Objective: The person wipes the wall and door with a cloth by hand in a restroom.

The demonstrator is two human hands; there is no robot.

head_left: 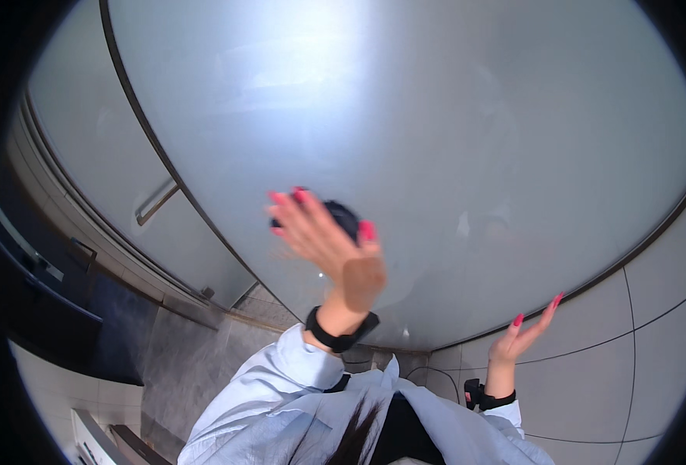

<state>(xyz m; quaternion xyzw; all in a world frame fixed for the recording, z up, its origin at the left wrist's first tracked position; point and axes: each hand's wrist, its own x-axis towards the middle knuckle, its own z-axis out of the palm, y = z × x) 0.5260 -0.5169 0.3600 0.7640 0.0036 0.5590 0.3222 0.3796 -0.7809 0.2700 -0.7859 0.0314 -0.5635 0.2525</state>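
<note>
My left hand (pixel 319 232) is raised in front of a large frosted glass panel (pixel 467 147), fingers stretched over a black, crumpled cloth (pixel 344 218). It holds the cloth flat against the glass, and motion blurs the fingers slightly. Most of the cloth is hidden behind the hand. My right hand (pixel 517 338) is open and empty, thumb apart from the fingers, beside the panel's lower right edge. Its fingertips come close to the dark frame, but I cannot tell whether they touch it. Both wrists carry black bands.
Left of the panel stands a frosted glass door (pixel 95 132) with a metal bar handle (pixel 157 204). Grey tiles (pixel 583 372) lie to the right. A dark cabinet (pixel 41 294) stands at the far left, above grey flooring (pixel 184 353).
</note>
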